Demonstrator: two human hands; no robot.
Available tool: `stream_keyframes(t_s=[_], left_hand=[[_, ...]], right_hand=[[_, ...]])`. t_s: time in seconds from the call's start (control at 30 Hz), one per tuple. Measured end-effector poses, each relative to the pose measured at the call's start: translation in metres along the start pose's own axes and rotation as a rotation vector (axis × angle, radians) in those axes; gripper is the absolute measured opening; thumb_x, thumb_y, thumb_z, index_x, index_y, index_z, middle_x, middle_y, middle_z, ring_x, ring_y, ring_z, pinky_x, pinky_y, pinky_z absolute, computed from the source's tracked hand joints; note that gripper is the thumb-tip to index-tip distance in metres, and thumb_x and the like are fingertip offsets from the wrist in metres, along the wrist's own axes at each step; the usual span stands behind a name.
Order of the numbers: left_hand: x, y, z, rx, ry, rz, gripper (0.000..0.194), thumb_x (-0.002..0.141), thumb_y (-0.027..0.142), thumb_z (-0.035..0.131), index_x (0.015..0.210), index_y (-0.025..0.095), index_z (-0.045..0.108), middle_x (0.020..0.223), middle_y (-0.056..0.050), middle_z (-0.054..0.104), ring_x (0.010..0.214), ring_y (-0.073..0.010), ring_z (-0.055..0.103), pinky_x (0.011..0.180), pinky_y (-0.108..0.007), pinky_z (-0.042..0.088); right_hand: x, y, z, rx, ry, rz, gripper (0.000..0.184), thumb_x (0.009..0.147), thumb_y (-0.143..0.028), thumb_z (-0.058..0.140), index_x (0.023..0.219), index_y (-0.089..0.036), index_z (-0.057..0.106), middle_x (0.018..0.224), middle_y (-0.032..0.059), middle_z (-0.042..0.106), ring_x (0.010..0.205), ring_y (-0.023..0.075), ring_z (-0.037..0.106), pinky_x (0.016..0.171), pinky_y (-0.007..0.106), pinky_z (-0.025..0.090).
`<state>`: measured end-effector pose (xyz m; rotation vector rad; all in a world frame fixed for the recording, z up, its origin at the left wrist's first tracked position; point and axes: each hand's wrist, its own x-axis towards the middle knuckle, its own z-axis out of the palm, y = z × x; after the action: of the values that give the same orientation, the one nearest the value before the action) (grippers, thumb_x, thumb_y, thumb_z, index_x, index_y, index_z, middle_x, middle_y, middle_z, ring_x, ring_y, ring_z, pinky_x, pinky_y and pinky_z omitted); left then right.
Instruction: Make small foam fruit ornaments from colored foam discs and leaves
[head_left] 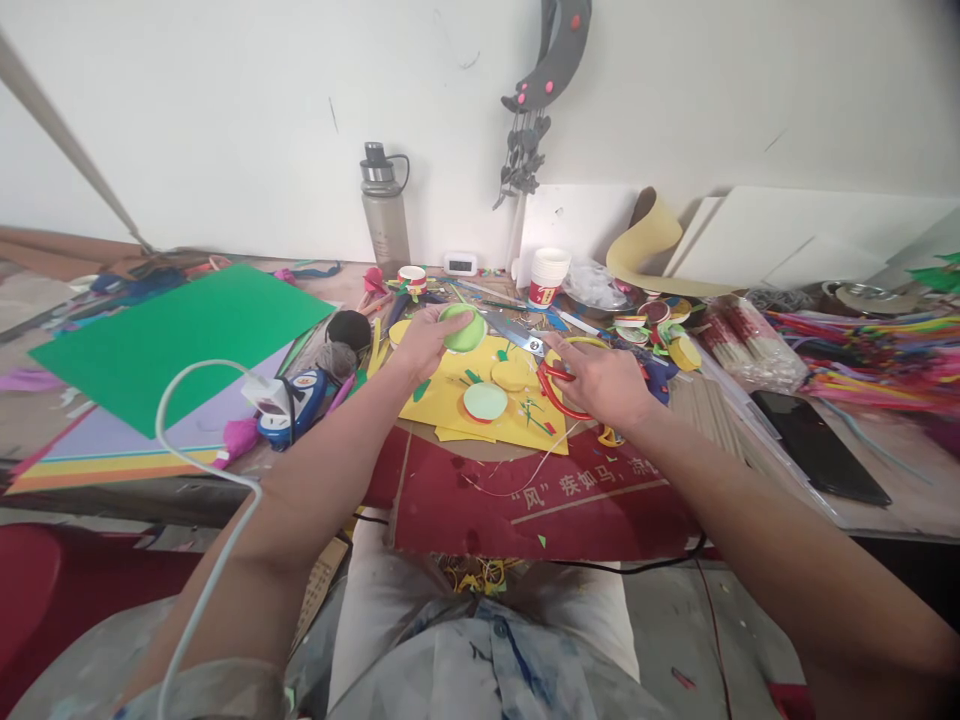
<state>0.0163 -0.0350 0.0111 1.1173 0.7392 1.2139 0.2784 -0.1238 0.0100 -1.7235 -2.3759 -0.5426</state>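
"Two bare hands show on my feed. What is each one doing?"

"Near the far edge of the yellow paper (442, 410), the left hand (431, 342) pinches a light green disc (466, 332) between thumb and fingers at its left side. From my remote seat, I'd judge that grip leaves the opposite rim free for cutting."

"And the right?"

"The right hand (600, 375) is curled round the handles of the scissors (534, 344), blades aimed left at the disc. I can't tell whether they touch it, or how far they're parted."

"Why would the paper lie there?"

"It carries green clippings (474, 377), so I'd guess it catches scraps. A pale disc (485, 402) lies flat on it, probably kept within reach. The paper cups (549, 275) stand farther back on the surface (930, 490), near the wall (225, 120), likely to leave both forearms room."
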Motion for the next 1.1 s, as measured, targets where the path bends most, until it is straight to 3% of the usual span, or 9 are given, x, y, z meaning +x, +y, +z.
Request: stream_keyframes(t_s=[0.37,0.5,0.63,0.73,0.83,0.9,0.97,1.03,1.1], left_hand=[[0.004,-0.005,-0.004,-0.094,0.042,-0.012,0.039,0.058,0.038,0.098,0.077,0.014,0.074,0.075,-0.002,0.073,0.065,-0.0113,0.065,0.065,-0.025,0.052],[0.004,-0.004,-0.004,-0.107,0.033,0.01,0.043,0.054,0.039,0.099,0.08,0.015,0.075,0.075,0.0,0.073,0.064,-0.0109,0.063,0.064,-0.025,0.051],[0.003,-0.005,-0.002,-0.014,0.026,0.049,0.047,0.052,0.042,0.098,0.084,0.016,0.076,0.075,0.0,0.073,0.064,-0.011,0.062,0.064,-0.025,0.048],[0.003,-0.007,-0.001,0.07,0.028,0.128,0.044,0.055,0.045,0.095,0.084,0.017,0.077,0.077,0.0,0.073,0.066,-0.0113,0.061,0.068,-0.026,0.048],[0.001,-0.008,-0.001,0.165,0.032,0.206,0.035,0.065,0.043,0.09,0.085,0.018,0.078,0.081,-0.001,0.074,0.069,-0.0115,0.061,0.069,-0.025,0.047],[-0.003,-0.007,0.001,0.248,0.042,0.25,0.027,0.071,0.039,0.085,0.087,0.019,0.079,0.084,-0.002,0.075,0.072,-0.0121,0.061,0.068,-0.025,0.046],[-0.008,-0.004,0.005,0.343,0.045,0.285,0.02,0.075,0.034,0.081,0.088,0.019,0.08,0.088,-0.002,0.076,0.076,-0.0136,0.063,0.071,-0.025,0.047],[-0.014,0.001,0.011,0.419,0.031,0.308,0.013,0.075,0.028,0.078,0.086,0.02,0.08,0.091,-0.003,0.077,0.083,-0.0159,0.065,0.079,-0.027,0.05],[-0.019,0.006,0.017,0.452,0.02,0.31,0.009,0.075,0.022,0.075,0.083,0.02,0.08,0.09,-0.003,0.078,0.087,-0.0177,0.067,0.085,-0.03,0.051]], right_hand=[[-0.001,-0.003,0.005,0.148,-0.036,0.074,0.056,0.095,-0.032,0.056,0.151,-0.023,0.058,0.123,0.0113,0.079,0.101,0.0302,0.075,0.079,0.037,0.052],[0.004,-0.008,-0.005,0.145,-0.058,0.228,0.053,0.099,-0.041,0.053,0.148,-0.024,0.058,0.116,0.0133,0.08,0.101,0.0325,0.075,0.08,0.039,0.053],[0.015,-0.01,-0.004,0.104,-0.174,0.394,0.054,0.099,-0.048,0.056,0.146,-0.022,0.057,0.118,0.0175,0.077,0.103,0.0335,0.074,0.084,0.041,0.054],[0.022,-0.008,0.005,0.069,-0.259,0.392,0.057,0.097,-0.046,0.062,0.145,-0.018,0.056,0.124,0.0207,0.073,0.109,0.0333,0.072,0.089,0.041,0.054],[0.022,-0.007,0.008,0.064,-0.293,0.319,0.044,0.098,-0.039,0.06,0.134,-0.014,0.064,0.127,0.0231,0.07,0.115,0.0335,0.068,0.094,0.042,0.053],[0.022,-0.011,0.004,0.111,-0.186,0.233,0.034,0.101,-0.031,0.054,0.123,-0.011,0.07,0.126,0.0235,0.069,0.119,0.0338,0.064,0.1,0.044,0.051],[0.023,-0.019,-0.004,0.222,0.025,0.129,0.031,0.103,-0.026,0.047,0.117,-0.013,0.072,0.122,0.0216,0.069,0.12,0.0327,0.062,0.104,0.046,0.049],[0.028,-0.031,-0.013,0.363,0.225,0.027,0.031,0.105,-0.027,0.044,0.115,-0.017,0.072,0.118,0.0176,0.07,0.118,0.0309,0.062,0.102,0.046,0.05],[0.035,-0.044,-0.019,0.433,0.325,-0.038,0.027,0.106,-0.03,0.047,0.115,-0.02,0.071,0.116,0.015,0.07,0.116,0.0301,0.062,0.1,0.045,0.05]])
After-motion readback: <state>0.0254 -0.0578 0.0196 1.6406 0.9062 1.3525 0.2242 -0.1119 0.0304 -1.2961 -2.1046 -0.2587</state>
